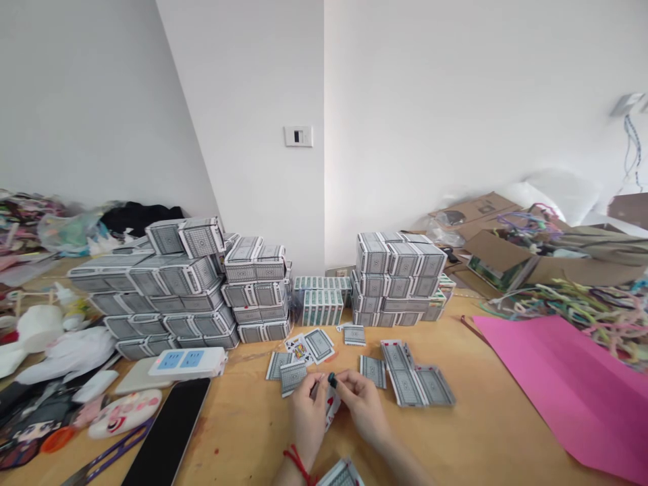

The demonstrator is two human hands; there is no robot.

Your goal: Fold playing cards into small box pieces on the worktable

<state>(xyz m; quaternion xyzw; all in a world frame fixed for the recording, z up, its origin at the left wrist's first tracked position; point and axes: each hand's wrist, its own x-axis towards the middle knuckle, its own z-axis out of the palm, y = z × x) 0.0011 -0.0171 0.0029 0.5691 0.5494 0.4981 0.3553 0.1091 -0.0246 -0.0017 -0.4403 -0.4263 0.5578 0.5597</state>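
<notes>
Both hands meet over the wooden table around a playing card [331, 408], whose white face with a red heart shows between them. My left hand [308, 410], with a red cord on its wrist, pinches the card's left side. Closed fingers of my right hand [363, 403] grip its upper right edge. Something small and dark sits at the fingertips; I cannot make out what it is. Beyond the hands lie loose grey-backed cards [292, 378] and a face-up card [300, 349]. Right of them is a joined piece of folded cards [405, 378]. Another card piece [344, 474] lies close to me, partly cut off.
Stacked card blocks stand at the left [177, 283], middle [258, 290] and right [395, 277], with green-edged card rows [322, 307] between. A phone [167, 432], power strip [188, 362] and scissors [111, 453] are left. Pink paper [561, 385] and a cardboard box [547, 266] are right.
</notes>
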